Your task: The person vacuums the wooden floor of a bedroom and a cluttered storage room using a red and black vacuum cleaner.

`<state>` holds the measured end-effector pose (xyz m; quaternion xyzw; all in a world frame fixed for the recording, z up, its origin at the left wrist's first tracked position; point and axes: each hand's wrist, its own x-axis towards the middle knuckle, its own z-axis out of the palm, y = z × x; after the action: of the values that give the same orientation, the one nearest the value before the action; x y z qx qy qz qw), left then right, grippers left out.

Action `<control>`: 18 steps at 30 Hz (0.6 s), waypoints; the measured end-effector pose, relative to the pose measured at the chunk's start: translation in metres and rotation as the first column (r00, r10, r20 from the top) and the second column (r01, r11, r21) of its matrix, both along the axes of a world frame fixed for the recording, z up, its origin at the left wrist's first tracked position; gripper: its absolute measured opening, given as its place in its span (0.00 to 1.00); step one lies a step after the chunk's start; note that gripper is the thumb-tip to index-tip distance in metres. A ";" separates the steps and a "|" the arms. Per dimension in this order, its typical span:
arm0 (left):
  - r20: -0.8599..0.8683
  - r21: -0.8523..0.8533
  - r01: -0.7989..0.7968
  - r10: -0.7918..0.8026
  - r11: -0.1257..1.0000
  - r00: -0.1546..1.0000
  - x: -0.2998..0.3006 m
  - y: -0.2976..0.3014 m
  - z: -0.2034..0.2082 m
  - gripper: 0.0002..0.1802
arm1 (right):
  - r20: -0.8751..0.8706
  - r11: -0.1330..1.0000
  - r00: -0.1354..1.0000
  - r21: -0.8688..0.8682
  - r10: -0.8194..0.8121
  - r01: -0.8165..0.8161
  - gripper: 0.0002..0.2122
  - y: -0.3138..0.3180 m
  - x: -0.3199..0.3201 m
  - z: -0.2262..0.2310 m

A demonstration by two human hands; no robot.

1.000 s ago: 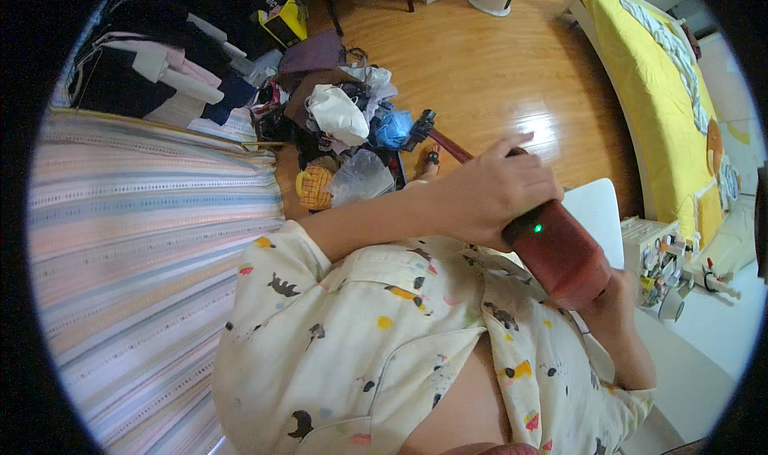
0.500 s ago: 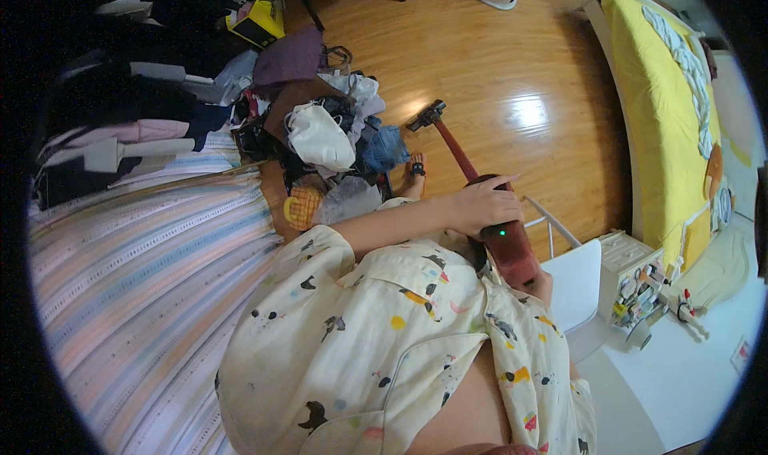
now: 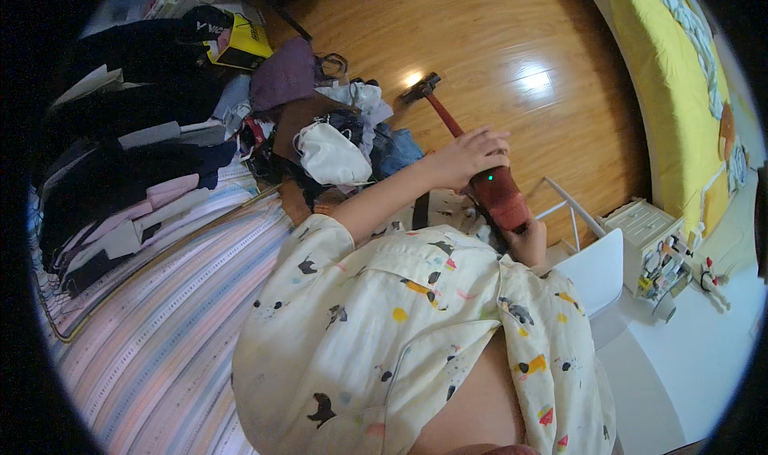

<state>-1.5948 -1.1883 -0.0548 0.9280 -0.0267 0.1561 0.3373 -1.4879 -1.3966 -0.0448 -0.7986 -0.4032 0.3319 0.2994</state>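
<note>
A dark red stick vacuum cleaner (image 3: 501,195) with a small green light lies slantwise in front of my body. Its thin red tube runs forward to a dark floor head (image 3: 420,87) on the wooden floor. My left hand (image 3: 472,156) is laid over the upper end of the vacuum's body, fingers bent around it. At the rear end my right hand (image 3: 529,242) is closed on it, and part of that hand is hidden behind the body. The floor head is nearest to a heap of bags and clothes, just right of it.
In the heap are a white bag (image 3: 334,154), blue denim (image 3: 398,153) and a purple bag (image 3: 284,75). Clothes (image 3: 136,159) and striped cloth (image 3: 176,303) fill the left. Right stand a white chair (image 3: 592,273), a drawer unit (image 3: 640,219) and a yellow-covered bed (image 3: 668,95).
My view has turned slightly. Both hands and the vacuum cleaner have moved forward, and more of my right hand shows. A foot seen beside the heap earlier is hidden now.
</note>
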 end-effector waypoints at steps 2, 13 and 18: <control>-0.031 0.056 -0.087 0.089 0.995 0.996 -0.006 0.000 -0.008 0.26 | -0.012 0.999 1.000 0.052 0.013 -0.012 0.19 0.011 -0.001 -0.007; -0.564 0.127 -0.772 0.685 0.623 0.461 -0.056 -0.044 -0.048 0.41 | 0.002 0.987 0.987 -0.008 0.158 -0.158 0.17 0.094 -0.007 -0.014; -0.679 -0.259 -0.679 0.370 0.687 0.634 -0.034 -0.038 -0.028 0.21 | 0.002 0.961 0.964 0.071 0.266 -0.266 0.18 0.126 0.009 -0.038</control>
<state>-1.6291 -1.2265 -0.0826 0.7741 0.3992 -0.0365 0.4900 -1.4786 -1.2709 -0.0833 -0.7249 -0.5172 0.3573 0.2818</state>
